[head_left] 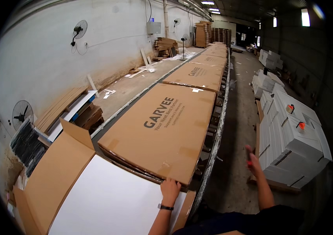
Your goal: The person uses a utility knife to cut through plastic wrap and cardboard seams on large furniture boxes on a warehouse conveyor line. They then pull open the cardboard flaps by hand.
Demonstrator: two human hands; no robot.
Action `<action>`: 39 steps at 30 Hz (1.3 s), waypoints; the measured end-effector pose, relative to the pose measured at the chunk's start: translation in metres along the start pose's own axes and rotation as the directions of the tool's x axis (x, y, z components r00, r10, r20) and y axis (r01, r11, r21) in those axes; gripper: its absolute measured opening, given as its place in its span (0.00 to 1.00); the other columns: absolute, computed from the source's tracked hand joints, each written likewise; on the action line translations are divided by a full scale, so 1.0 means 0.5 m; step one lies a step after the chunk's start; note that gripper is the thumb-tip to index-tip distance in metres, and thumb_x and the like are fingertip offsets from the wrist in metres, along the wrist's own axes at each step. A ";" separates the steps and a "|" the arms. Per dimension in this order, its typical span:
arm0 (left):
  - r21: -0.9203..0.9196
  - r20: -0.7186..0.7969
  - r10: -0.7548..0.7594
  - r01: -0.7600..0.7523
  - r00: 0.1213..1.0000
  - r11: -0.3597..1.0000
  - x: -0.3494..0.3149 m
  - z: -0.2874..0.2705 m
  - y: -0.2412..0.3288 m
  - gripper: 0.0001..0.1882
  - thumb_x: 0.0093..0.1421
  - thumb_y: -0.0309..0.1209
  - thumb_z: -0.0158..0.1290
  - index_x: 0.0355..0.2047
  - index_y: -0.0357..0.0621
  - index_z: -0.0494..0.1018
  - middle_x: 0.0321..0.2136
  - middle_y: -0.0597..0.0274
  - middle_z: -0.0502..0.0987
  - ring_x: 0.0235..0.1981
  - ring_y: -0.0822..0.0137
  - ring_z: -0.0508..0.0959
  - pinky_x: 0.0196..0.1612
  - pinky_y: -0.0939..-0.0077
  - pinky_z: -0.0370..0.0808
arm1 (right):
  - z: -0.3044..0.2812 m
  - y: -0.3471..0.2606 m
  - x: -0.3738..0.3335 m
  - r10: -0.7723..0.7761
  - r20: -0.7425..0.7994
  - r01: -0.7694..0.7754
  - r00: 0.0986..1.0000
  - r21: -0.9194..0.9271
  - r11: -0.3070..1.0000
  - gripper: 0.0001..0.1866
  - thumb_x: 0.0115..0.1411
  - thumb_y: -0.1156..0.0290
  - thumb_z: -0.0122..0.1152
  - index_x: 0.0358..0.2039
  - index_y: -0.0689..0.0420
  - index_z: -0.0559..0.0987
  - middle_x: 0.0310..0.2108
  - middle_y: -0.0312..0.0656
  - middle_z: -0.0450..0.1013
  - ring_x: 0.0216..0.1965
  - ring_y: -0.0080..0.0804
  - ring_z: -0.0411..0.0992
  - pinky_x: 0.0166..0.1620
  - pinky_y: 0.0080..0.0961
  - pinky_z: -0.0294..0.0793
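An open cardboard carton [63, 166] lies nearest me, its brown flaps folded out to the left. A flat white panel [111, 199] fills it. My left hand [170, 190], with a dark band at the wrist, has its fingers curled over the open carton's far edge near the right corner. That edge meets a closed flat carton [162, 129] with dark printing. Out over the aisle to the right, my right hand [255, 163] is closed around a small red object [249, 163]; blur hides its kind.
More closed cartons [199, 73] run away along the conveyor [218, 137]. Strapped white panels [291, 137] stand on a pallet at right, with orange-red items [301, 125] on top. Stacked boards [63, 107] and a fan [22, 111] are at left by the wall.
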State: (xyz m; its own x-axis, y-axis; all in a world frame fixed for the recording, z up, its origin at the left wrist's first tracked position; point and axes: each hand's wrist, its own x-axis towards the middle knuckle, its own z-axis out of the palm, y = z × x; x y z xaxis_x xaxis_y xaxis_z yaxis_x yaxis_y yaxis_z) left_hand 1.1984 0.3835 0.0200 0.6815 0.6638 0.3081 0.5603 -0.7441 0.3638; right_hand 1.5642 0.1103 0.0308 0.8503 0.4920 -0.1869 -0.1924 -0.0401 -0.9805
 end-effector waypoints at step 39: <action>0.182 -0.274 -0.519 0.574 0.810 0.799 0.037 0.031 0.153 0.08 0.50 0.24 0.45 0.29 0.37 0.72 0.32 0.44 0.73 0.35 0.47 0.72 0.39 0.59 0.67 | 0.267 -0.104 1.187 -0.012 0.425 0.096 0.905 -0.178 0.979 0.24 0.61 0.66 0.49 0.58 0.41 0.62 0.20 0.38 0.68 0.11 0.24 0.67 0.11 0.19 0.64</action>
State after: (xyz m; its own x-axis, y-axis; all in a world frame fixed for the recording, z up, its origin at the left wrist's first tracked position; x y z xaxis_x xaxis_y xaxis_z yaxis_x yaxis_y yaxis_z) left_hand 1.2614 0.3378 0.0399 0.1320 0.9443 0.3014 0.9243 -0.2271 0.3069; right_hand 2.0133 0.5204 -0.0208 0.5633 0.8156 -0.1321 -0.0198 -0.1465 -0.9890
